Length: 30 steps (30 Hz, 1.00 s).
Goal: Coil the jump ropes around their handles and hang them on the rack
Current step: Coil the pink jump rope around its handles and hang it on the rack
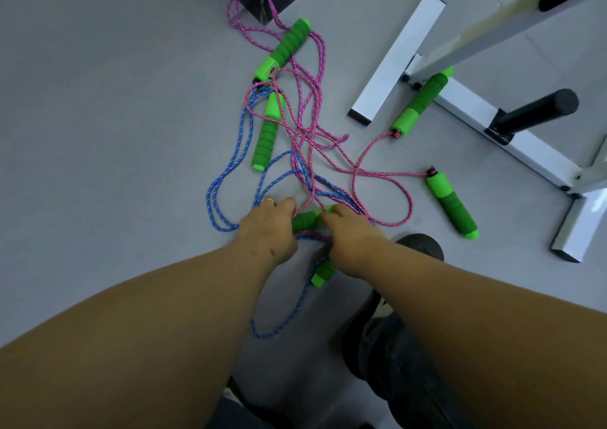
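So both hands are down on the grey floor [98, 106] in the middle of a rope tangle. The left hand [267, 228] has its fingers curled down around one end of a green foam handle [305, 220], ring on one finger, and the right hand [351, 241] curls onto the other end of that same handle, though I can't tell how tight either grip is since the fingertips are tucked out of sight. The blue rope [230, 165] loops out left of the hands and trails back toward the person, past another green handle [323, 274] half hidden under the right wrist. The pink rope [315, 100] is a mess, crossing over the blue one and running up to a dark box corner at the top. Four more green handles lie loose: one up top [284, 49], one below it [267, 133], one against the white rack base [420, 101], one off to the right [451, 205]. The rack [397, 57] stands at the upper right, with a black peg [535, 110] sticking out.
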Each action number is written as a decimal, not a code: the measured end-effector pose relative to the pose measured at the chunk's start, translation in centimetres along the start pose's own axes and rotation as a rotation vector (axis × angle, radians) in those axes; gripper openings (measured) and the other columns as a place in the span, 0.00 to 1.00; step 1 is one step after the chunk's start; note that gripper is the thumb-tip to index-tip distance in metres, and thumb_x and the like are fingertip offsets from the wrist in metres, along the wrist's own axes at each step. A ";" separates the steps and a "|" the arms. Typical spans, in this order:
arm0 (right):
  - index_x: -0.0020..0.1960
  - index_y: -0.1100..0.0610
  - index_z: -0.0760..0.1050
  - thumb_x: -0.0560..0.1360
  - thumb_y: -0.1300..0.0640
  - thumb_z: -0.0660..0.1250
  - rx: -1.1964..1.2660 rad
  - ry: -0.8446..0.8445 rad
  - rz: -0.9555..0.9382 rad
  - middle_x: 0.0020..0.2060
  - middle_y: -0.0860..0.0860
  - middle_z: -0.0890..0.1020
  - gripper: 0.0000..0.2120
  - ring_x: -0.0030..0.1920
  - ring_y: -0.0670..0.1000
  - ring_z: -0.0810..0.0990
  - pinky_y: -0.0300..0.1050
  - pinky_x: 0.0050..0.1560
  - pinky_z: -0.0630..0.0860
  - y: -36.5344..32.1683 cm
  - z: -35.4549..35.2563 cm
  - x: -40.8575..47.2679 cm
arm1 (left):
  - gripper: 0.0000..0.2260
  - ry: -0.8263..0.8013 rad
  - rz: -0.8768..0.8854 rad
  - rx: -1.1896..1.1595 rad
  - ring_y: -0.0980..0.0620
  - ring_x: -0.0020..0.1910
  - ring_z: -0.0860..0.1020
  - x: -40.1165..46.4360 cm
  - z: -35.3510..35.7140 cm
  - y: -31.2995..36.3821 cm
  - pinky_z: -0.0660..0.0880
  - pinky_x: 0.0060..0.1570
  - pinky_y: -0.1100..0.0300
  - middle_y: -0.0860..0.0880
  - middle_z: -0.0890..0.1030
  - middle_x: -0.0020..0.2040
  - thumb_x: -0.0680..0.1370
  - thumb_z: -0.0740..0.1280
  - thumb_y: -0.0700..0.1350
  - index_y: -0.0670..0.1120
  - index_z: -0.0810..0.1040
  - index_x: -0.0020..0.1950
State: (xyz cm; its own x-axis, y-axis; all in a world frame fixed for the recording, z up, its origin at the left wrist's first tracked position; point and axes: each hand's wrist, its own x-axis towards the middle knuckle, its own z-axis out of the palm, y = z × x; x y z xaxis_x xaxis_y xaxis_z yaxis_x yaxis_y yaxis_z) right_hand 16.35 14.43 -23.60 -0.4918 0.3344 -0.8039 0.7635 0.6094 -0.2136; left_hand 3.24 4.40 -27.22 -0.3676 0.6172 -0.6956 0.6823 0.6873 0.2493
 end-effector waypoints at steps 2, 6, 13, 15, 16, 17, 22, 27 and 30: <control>0.75 0.50 0.63 0.72 0.58 0.69 0.051 0.042 0.002 0.71 0.52 0.66 0.33 0.69 0.59 0.69 0.58 0.66 0.72 -0.1 -0.4 -0.5 | 0.15 -0.009 -0.012 -0.104 0.40 0.49 0.75 -0.6 -1.2 0.3 0.74 0.49 0.48 0.44 0.70 0.55 0.74 0.72 0.51 0.52 0.68 0.55; 0.74 0.49 0.64 0.72 0.57 0.67 0.108 0.241 -0.025 0.69 0.50 0.68 0.31 0.66 0.59 0.72 0.55 0.62 0.73 -0.8 -3.0 -3.1 | 0.13 -0.002 0.027 -0.131 0.43 0.45 0.74 -3.5 -5.9 1.0 0.71 0.43 0.54 0.47 0.76 0.47 0.73 0.70 0.50 0.53 0.67 0.49; 0.71 0.44 0.68 0.73 0.57 0.67 0.132 0.516 -0.099 0.64 0.52 0.71 0.28 0.61 0.62 0.75 0.54 0.60 0.74 -4.2 -10.2 -10.8 | 0.18 -0.054 0.098 -0.146 0.43 0.53 0.76 -12.5 -18.3 4.2 0.71 0.48 0.57 0.44 0.79 0.60 0.72 0.67 0.48 0.51 0.73 0.61; 0.67 0.46 0.72 0.73 0.56 0.69 0.200 0.614 -0.111 0.60 0.53 0.72 0.23 0.58 0.62 0.76 0.54 0.58 0.76 -5.4 -12.9 -13.9 | 0.25 -0.012 0.144 -0.129 0.45 0.52 0.76 -15.5 -22.0 4.9 0.71 0.49 0.59 0.45 0.79 0.61 0.73 0.68 0.44 0.52 0.71 0.70; 0.65 0.46 0.73 0.73 0.56 0.70 0.234 0.667 -0.125 0.59 0.53 0.72 0.21 0.57 0.61 0.77 0.54 0.57 0.76 -5.9 -14.4 -15.5 | 0.30 0.027 0.178 -0.112 0.45 0.54 0.78 -17.1 -23.8 5.2 0.72 0.50 0.60 0.46 0.79 0.62 0.73 0.70 0.43 0.53 0.69 0.75; 0.64 0.47 0.74 0.72 0.56 0.71 0.256 0.714 -0.144 0.58 0.53 0.72 0.21 0.56 0.60 0.77 0.53 0.57 0.76 -6.5 -15.9 -17.2 | 0.33 0.066 0.212 -0.094 0.45 0.56 0.79 -18.8 -25.5 5.6 0.72 0.50 0.61 0.47 0.79 0.63 0.73 0.71 0.43 0.55 0.67 0.77; 0.57 0.47 0.76 0.71 0.56 0.72 0.270 0.940 -0.274 0.55 0.49 0.72 0.16 0.52 0.56 0.76 0.48 0.53 0.73 -8.9 -21.7 -26.1 | 0.19 0.262 0.329 -0.055 0.55 0.39 0.78 -27.6 -33.0 7.5 0.72 0.38 0.61 0.56 0.80 0.47 0.73 0.77 0.49 0.57 0.79 0.63; 0.53 0.47 0.71 0.70 0.54 0.73 0.166 1.056 -0.366 0.51 0.48 0.75 0.15 0.53 0.56 0.72 0.51 0.52 0.71 -11.3 -26.3 -35.4 | 0.11 0.528 0.353 0.061 0.52 0.38 0.77 -36.6 -38.4 9.4 0.71 0.34 0.59 0.55 0.77 0.41 0.72 0.75 0.51 0.58 0.76 0.51; 0.49 0.45 0.66 0.70 0.55 0.73 0.163 1.080 -0.417 0.45 0.48 0.75 0.17 0.48 0.55 0.73 0.52 0.45 0.73 -12.6 -28.6 -40.4 | 0.13 0.621 0.354 0.130 0.47 0.43 0.77 -40.6 -40.7 10.1 0.78 0.44 0.53 0.51 0.73 0.46 0.68 0.74 0.52 0.58 0.72 0.46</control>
State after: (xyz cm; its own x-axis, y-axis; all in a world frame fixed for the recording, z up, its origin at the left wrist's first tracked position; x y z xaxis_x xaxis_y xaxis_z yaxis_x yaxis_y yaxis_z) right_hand 14.61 13.85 27.46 -0.7571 0.6157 0.2184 0.4651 0.7428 -0.4816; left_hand -0.68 1.87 30.92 -0.3758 0.9243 -0.0673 0.8822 0.3790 0.2794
